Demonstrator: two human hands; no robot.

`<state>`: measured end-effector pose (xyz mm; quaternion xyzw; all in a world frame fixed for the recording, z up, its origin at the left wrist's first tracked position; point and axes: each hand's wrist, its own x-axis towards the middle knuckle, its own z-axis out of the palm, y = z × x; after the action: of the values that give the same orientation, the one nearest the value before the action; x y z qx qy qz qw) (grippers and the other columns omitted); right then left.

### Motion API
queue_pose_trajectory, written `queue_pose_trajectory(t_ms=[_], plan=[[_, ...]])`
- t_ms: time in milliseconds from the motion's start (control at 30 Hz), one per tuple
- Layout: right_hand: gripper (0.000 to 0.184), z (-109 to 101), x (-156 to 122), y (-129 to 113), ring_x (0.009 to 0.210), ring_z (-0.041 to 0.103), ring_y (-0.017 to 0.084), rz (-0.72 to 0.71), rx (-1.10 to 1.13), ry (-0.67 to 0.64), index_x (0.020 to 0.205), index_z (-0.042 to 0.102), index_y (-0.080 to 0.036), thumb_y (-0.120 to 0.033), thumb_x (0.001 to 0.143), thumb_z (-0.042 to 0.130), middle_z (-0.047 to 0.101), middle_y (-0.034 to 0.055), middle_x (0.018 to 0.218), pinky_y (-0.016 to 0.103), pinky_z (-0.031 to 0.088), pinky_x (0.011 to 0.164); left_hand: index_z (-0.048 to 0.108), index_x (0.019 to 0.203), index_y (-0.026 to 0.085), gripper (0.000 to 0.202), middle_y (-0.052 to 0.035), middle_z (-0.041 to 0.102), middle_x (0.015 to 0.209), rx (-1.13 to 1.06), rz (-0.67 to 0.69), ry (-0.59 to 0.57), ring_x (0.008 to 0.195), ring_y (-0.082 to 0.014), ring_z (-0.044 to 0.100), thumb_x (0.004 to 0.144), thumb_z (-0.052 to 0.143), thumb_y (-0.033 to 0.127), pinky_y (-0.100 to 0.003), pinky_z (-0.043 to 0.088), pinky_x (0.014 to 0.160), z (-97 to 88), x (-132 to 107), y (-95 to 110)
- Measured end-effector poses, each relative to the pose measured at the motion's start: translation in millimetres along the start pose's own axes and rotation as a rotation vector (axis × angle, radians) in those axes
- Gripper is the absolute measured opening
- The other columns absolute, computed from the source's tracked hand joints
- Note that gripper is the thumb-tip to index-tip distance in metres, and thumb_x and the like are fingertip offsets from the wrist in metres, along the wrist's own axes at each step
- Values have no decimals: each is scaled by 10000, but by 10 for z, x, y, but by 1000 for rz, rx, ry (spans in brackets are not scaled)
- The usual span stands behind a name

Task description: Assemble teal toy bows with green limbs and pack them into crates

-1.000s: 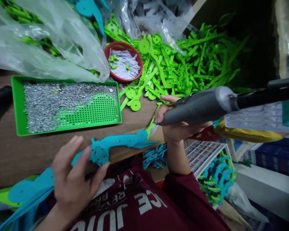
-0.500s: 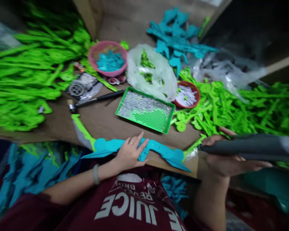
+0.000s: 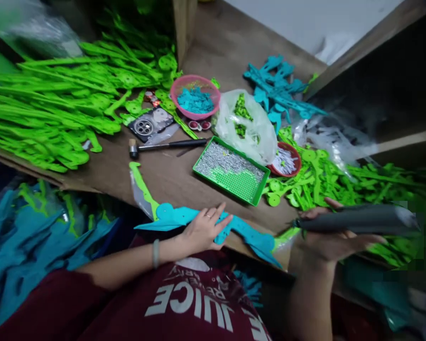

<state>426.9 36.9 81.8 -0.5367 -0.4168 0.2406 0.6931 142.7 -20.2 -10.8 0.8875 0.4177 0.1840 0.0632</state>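
Across a brown desk (image 3: 170,175), in the head view, looks past heaped green parts (image 3: 57,109) to a teal bow-shaped piece (image 3: 177,215) along the near edge, partly overhanging. Might slide or tip off if pinned too lightly; might let a dark grey tool (image 3: 362,220) skid off the green right end (image 3: 287,237) if tilted. Lays the left hand (image 3: 205,229), loosely spread, over the piece's middle. Wraps the right hand (image 3: 323,246), well apart, around the tool near that end; cannot tell whether touching.
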Motion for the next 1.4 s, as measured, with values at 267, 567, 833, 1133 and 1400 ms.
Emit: queue_pose_trajectory(t_ms=[267,567,833,1133,1400], plan=[[794,63,-107,-24,575,593,195,-31,100,-163,1006,696,-188,-887,772,401,639,35,647,314,495,560,378,1532,35,940,-273,347,1581,55,19,-7,1211,-387,557,844,672,605,-487,450,961,63,19,-73],[876,196,-316,-280,466,457,180,-55,132,-202,989,713,-187,-900,773,253,513,12,531,294,371,459,232,1576,43,1030,-283,364,1567,-76,58,179,1351,-421,467,863,595,693,-549,381,1094,14,-36,-117],[850,106,-544,-213,458,460,170,-41,90,-188,984,674,-249,-981,651,396,475,-31,521,310,433,481,446,1457,43,677,-249,415,1550,-106,186,150,1370,-379,471,940,622,443,-534,399,1113,70,184,248],[190,-158,-867,166,487,514,150,-83,129,-92,998,592,-255,-356,860,676,519,-74,554,295,485,534,527,1440,72,486,-190,487,1516,-30,290,-37,1415,-364,454,977,550,219,-551,409,1138,344,441,601],[214,-266,-893,302,490,532,151,-191,142,-246,1042,557,-274,-409,904,650,488,-82,563,304,517,535,550,1358,-71,636,-307,500,1453,43,171,125,1374,-457,473,970,580,431,-601,426,1114,457,407,841]])
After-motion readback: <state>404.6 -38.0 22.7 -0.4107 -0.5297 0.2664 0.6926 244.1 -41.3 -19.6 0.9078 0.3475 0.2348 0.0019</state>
